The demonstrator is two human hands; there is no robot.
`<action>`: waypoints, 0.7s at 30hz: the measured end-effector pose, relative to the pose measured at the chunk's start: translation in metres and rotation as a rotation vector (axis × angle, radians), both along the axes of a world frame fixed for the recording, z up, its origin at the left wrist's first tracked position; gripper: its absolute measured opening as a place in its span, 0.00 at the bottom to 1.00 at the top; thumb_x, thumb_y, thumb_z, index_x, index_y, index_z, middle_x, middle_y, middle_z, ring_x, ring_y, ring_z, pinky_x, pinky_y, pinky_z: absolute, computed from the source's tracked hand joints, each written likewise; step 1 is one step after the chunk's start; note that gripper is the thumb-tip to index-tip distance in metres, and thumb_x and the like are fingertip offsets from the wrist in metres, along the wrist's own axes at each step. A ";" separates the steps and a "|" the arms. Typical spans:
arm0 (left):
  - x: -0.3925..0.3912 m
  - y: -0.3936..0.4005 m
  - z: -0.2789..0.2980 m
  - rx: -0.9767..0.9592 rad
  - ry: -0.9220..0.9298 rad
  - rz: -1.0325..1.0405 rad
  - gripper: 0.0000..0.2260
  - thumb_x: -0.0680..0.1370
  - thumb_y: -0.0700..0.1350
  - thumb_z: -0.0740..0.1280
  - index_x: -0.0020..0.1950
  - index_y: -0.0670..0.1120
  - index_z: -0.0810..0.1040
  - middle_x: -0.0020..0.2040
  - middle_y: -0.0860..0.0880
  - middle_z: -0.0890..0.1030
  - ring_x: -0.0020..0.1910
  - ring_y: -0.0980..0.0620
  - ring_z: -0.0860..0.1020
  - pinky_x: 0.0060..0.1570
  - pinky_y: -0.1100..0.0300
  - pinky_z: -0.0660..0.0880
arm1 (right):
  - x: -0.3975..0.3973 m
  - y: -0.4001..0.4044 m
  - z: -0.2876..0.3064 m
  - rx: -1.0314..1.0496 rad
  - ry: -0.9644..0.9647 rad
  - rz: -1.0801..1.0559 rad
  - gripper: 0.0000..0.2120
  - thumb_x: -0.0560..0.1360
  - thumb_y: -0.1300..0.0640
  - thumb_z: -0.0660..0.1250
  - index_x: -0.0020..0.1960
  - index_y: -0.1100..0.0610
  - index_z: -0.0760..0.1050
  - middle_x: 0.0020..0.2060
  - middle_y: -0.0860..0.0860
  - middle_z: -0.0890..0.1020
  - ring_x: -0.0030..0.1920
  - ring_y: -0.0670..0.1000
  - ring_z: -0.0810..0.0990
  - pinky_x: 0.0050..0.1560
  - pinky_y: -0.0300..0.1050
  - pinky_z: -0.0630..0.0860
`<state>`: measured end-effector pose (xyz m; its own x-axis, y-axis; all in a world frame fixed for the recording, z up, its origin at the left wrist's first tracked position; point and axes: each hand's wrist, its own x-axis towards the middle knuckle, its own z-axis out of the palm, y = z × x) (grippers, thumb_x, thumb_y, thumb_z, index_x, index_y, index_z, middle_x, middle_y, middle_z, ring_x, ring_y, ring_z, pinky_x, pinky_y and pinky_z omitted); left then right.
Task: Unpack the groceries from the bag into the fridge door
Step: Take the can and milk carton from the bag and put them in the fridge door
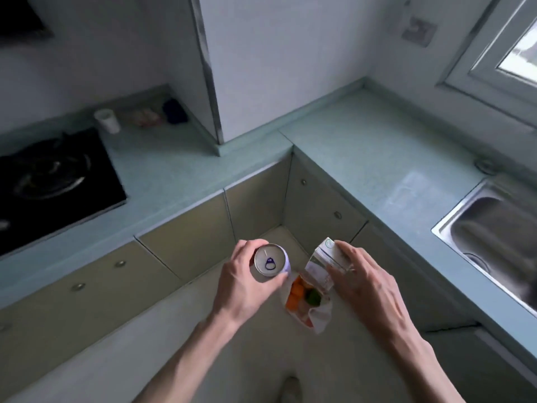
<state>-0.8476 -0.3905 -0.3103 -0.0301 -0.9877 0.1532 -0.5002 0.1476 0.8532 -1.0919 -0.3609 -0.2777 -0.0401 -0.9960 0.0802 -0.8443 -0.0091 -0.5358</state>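
My left hand (241,283) is wrapping its fingers round a can (270,263): hard, smooth, maybe slippery, so I'm holding its sides. My right hand (369,283) is gripping a soft-sided carton (329,257) near its top. Between them, lower down, the bag (308,303) is sitting on the floor.

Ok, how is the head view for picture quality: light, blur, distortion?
Head view: dim and bluish, the only bright patch at the window. The stove and cup at the left are smeared; the can in the left hand and the carton under the right hand are sharper. Counter edges bow from the wide lens.
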 end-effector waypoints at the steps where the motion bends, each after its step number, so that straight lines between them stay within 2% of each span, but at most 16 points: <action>1: 0.007 0.004 0.015 -0.015 0.013 0.018 0.26 0.66 0.52 0.83 0.61 0.53 0.79 0.55 0.58 0.79 0.55 0.57 0.81 0.55 0.56 0.80 | 0.005 0.003 0.015 -0.025 -0.016 0.017 0.21 0.78 0.45 0.72 0.70 0.42 0.73 0.57 0.38 0.79 0.49 0.39 0.78 0.44 0.37 0.72; 4: 0.025 0.019 0.053 -0.069 0.047 0.097 0.27 0.66 0.51 0.83 0.62 0.51 0.78 0.55 0.56 0.80 0.54 0.55 0.81 0.56 0.58 0.79 | 0.020 0.009 0.055 -0.104 -0.031 0.080 0.22 0.77 0.46 0.74 0.69 0.43 0.76 0.56 0.38 0.81 0.44 0.42 0.82 0.45 0.42 0.80; 6: 0.034 0.033 0.074 -0.077 0.090 0.162 0.27 0.66 0.47 0.84 0.61 0.50 0.77 0.54 0.56 0.81 0.52 0.55 0.82 0.55 0.63 0.78 | 0.031 0.009 0.076 -0.149 -0.033 0.159 0.21 0.77 0.45 0.73 0.69 0.42 0.77 0.57 0.40 0.83 0.46 0.45 0.84 0.45 0.46 0.82; 8: 0.044 0.047 0.095 -0.090 0.140 0.237 0.26 0.66 0.43 0.84 0.59 0.49 0.77 0.52 0.54 0.83 0.50 0.56 0.83 0.52 0.66 0.78 | 0.043 0.008 0.093 -0.176 -0.079 0.211 0.20 0.77 0.44 0.73 0.68 0.40 0.76 0.56 0.37 0.83 0.46 0.39 0.82 0.45 0.39 0.79; 10: 0.054 0.063 0.110 -0.103 0.162 0.307 0.25 0.66 0.42 0.84 0.58 0.49 0.78 0.51 0.54 0.84 0.49 0.57 0.83 0.51 0.69 0.77 | 0.056 0.006 0.105 -0.163 -0.187 0.250 0.20 0.77 0.43 0.73 0.67 0.39 0.76 0.50 0.29 0.81 0.46 0.31 0.79 0.46 0.30 0.74; 12: 0.062 0.081 0.123 -0.128 0.176 0.389 0.25 0.66 0.41 0.84 0.58 0.49 0.78 0.51 0.55 0.84 0.50 0.57 0.83 0.52 0.69 0.76 | 0.068 0.003 0.112 -0.120 -0.333 0.310 0.19 0.75 0.45 0.75 0.65 0.38 0.76 0.47 0.25 0.80 0.49 0.31 0.80 0.48 0.33 0.76; 15: 0.072 0.107 0.140 -0.158 0.207 0.515 0.24 0.67 0.42 0.84 0.59 0.50 0.79 0.52 0.56 0.85 0.52 0.56 0.83 0.53 0.69 0.76 | 0.088 -0.005 0.118 -0.036 -0.539 0.413 0.20 0.73 0.49 0.78 0.63 0.42 0.78 0.52 0.37 0.85 0.50 0.43 0.85 0.52 0.46 0.82; 17: 0.077 0.127 0.149 -0.168 0.222 0.594 0.24 0.67 0.42 0.83 0.59 0.49 0.80 0.54 0.56 0.85 0.54 0.56 0.83 0.55 0.69 0.76 | 0.104 -0.009 0.119 0.027 -0.623 0.483 0.21 0.72 0.50 0.80 0.62 0.43 0.78 0.52 0.43 0.86 0.49 0.47 0.86 0.54 0.51 0.83; 19: 0.082 0.147 0.156 -0.177 0.236 0.669 0.24 0.68 0.40 0.83 0.61 0.48 0.80 0.56 0.54 0.84 0.57 0.54 0.83 0.57 0.66 0.77 | 0.121 -0.011 0.121 0.074 -0.674 0.565 0.20 0.71 0.53 0.80 0.60 0.43 0.79 0.50 0.44 0.87 0.48 0.48 0.87 0.53 0.51 0.84; 21: 0.088 0.170 0.162 -0.197 0.232 0.761 0.23 0.68 0.39 0.82 0.60 0.49 0.80 0.56 0.54 0.84 0.58 0.53 0.83 0.58 0.63 0.78 | 0.138 -0.010 0.125 0.114 -0.701 0.667 0.17 0.71 0.54 0.80 0.58 0.45 0.81 0.49 0.43 0.88 0.47 0.47 0.88 0.51 0.47 0.85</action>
<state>-0.7599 -0.2209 -0.1486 0.6911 -0.6796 0.2457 -0.3379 -0.0033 0.9412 -0.9535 -0.3706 -0.1531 0.5334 -0.8315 0.1550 -0.1737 -0.2870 -0.9420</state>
